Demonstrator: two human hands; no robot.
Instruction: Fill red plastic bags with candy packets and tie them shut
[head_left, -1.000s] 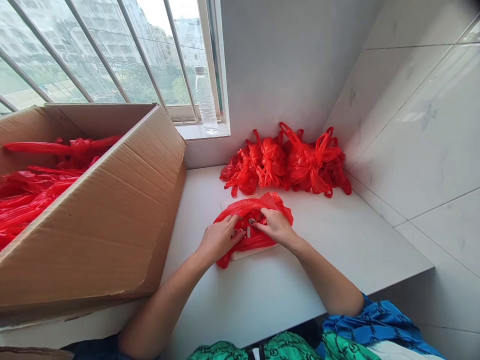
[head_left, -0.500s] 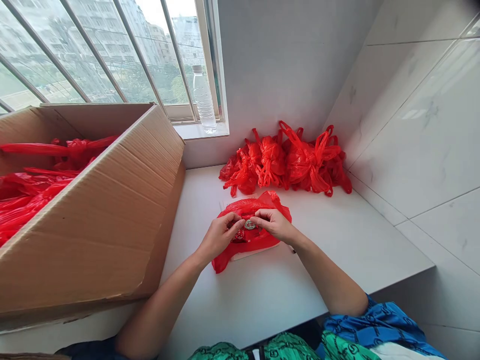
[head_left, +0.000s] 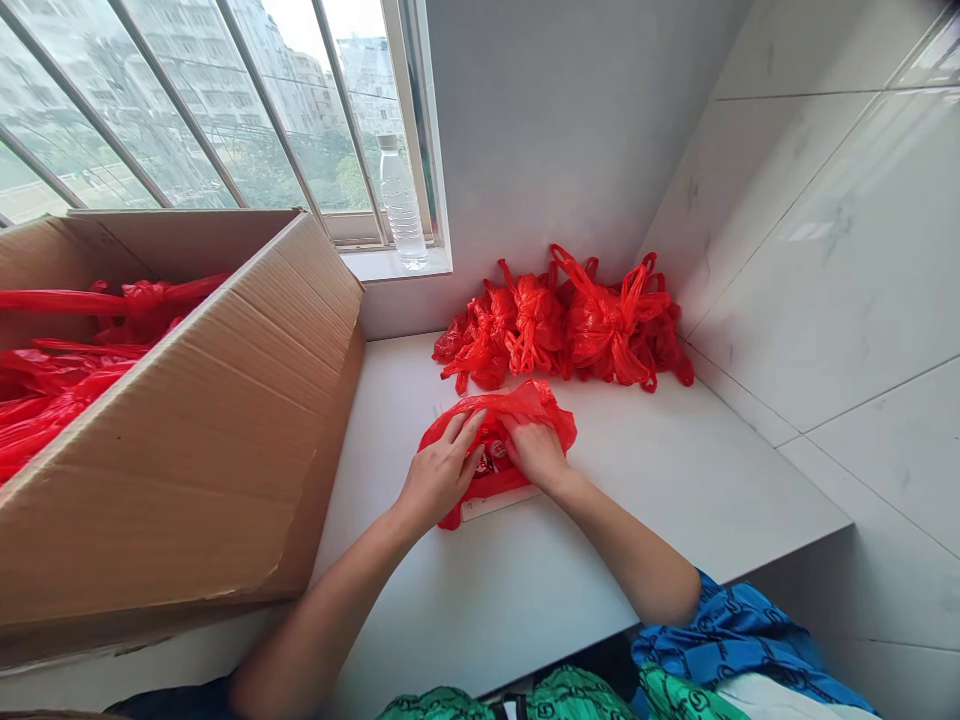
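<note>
An open red plastic bag (head_left: pixel 544 405) lies on the white counter (head_left: pixel 675 480) in front of me, with small items inside and a white flat thing under it. My left hand (head_left: pixel 442 472) rests on the bag's left side, fingers stretched forward. My right hand (head_left: pixel 534 450) is tucked into the bag's mouth with its fingers curled on the contents, which I cannot make out.
A pile of tied red bags (head_left: pixel 570 320) sits against the back wall. A big cardboard box (head_left: pixel 210 420) with red bags inside stands at the left. A plastic water bottle (head_left: pixel 397 205) stands on the window sill. Tiled wall rises at the right.
Half a second ago both hands pinched a small round item above the bag. Now they have dropped onto the bag, the left flattened, the right pushed inside.
</note>
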